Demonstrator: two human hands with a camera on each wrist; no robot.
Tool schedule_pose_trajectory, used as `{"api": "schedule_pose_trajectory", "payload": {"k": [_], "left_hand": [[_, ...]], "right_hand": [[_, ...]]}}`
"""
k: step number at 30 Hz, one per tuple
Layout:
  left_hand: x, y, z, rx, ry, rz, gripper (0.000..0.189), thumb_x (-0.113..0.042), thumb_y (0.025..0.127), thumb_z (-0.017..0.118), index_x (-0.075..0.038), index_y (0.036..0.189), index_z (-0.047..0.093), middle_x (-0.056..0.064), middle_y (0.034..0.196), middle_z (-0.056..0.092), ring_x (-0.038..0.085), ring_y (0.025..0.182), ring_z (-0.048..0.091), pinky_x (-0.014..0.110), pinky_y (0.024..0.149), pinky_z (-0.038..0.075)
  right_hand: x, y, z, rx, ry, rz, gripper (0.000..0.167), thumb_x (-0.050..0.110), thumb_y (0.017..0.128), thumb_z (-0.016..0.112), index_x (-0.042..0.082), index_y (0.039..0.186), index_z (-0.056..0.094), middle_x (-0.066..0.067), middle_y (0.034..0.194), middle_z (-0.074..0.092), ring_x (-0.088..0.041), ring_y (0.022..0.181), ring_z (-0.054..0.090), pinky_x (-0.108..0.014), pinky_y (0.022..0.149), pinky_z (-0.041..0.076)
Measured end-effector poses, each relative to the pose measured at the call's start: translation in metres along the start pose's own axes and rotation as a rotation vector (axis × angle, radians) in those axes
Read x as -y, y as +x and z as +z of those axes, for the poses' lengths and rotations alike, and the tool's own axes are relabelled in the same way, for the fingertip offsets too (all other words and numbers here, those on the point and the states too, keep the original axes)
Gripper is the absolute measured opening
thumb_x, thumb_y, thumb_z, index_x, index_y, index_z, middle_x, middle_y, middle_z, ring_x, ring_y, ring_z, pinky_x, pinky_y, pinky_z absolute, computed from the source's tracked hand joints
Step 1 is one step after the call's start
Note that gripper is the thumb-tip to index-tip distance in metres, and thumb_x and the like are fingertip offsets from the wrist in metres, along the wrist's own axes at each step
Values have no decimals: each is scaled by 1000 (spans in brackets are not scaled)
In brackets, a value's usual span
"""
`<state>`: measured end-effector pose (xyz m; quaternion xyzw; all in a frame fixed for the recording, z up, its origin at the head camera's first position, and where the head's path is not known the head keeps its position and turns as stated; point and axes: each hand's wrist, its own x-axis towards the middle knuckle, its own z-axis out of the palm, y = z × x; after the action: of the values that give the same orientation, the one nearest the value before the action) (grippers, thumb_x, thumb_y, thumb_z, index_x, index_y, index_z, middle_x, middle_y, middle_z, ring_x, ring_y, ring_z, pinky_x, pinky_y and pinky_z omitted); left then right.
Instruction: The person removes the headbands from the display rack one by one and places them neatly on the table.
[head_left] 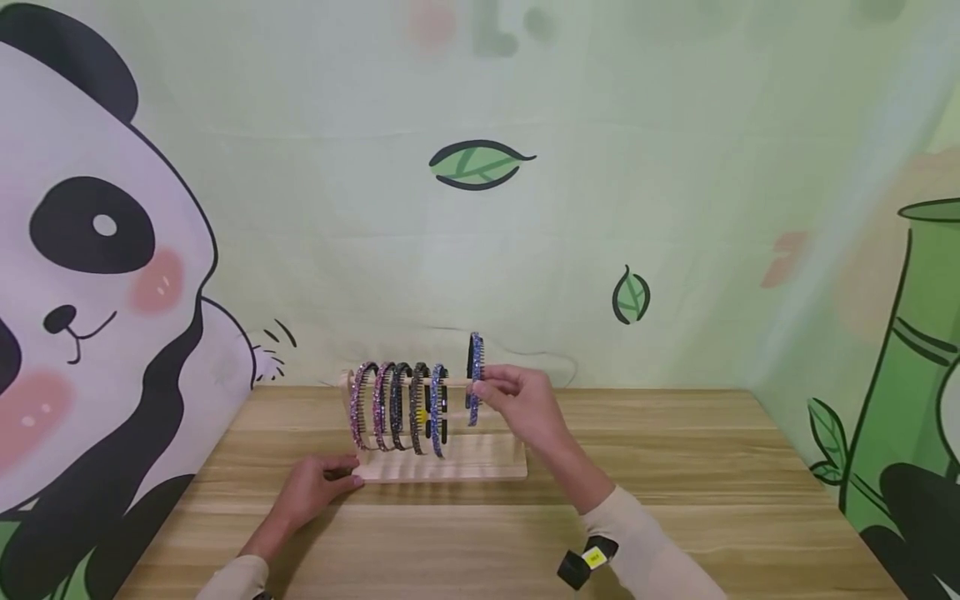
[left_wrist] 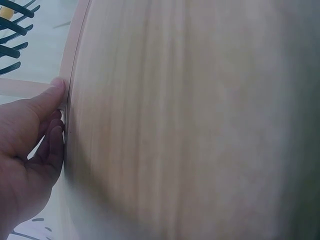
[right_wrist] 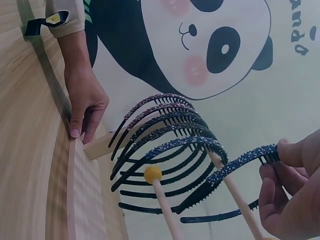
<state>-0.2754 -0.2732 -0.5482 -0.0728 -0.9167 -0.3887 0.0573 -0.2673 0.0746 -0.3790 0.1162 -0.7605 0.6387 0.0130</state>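
Observation:
A wooden headband stand [head_left: 480, 468] has a flat base and rods above it. Several glittery toothed headbands hang in a row towards its left, from a pink one [head_left: 357, 417] through dark ones to a blue one [head_left: 436, 421]. Apart from these, at the stand's right, my right hand [head_left: 529, 407] pinches another blue headband [head_left: 476, 350] between thumb and fingers; in the right wrist view its ends [right_wrist: 210, 219] point towards the row. My left hand [head_left: 309, 492] grips the base's left end, its thumb [left_wrist: 55, 90] pressed on the edge.
The stand is on a wood-grain table [head_left: 645, 533], near a green wall cloth [head_left: 555, 250] printed with a panda and bamboo. A yellow ball [right_wrist: 153, 174] caps one rod. A black wrist device [head_left: 587, 563] sits on my right sleeve.

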Motion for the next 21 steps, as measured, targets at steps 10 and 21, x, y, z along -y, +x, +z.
{"api": "schedule_pose_trajectory", "payload": {"k": [10, 21], "left_hand": [[0, 0, 0, -1, 5, 5, 28, -20, 87, 83, -5, 110, 79, 14, 119, 74, 30, 110, 70, 46, 95, 54], [2, 1, 0, -3, 20, 17, 27, -20, 86, 84, -7, 110, 79, 12, 117, 75, 30, 109, 70, 46, 95, 54]], "right_hand": [[6, 0, -14, -47, 10, -35, 34, 14, 95, 75, -2, 125, 69, -12, 105, 78, -25, 104, 73, -34, 90, 58], [18, -3, -36, -85, -2, -10, 33, 13, 95, 74, 0, 126, 69, -11, 108, 77, -22, 105, 73, -31, 91, 57]]}}
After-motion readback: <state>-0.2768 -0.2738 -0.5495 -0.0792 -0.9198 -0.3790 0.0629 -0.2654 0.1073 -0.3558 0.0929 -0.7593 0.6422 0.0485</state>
